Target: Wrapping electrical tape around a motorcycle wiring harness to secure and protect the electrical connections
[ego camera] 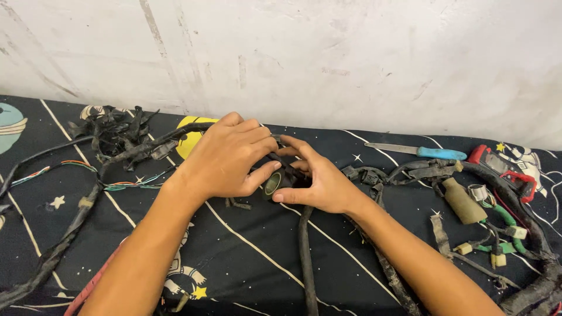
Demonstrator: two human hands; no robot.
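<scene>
Both my hands grip the tape roll (pixel 274 182) on the harness (pixel 304 246): left hand (pixel 225 157) over it, right hand (pixel 319 178) cupping; mid-wrap, I judge; next needs steady tension.

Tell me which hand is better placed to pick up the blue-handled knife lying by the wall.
The right hand: it is on the same side as the blue-handled knife, while the left hand sits farther away, across the black tape roll.
</scene>
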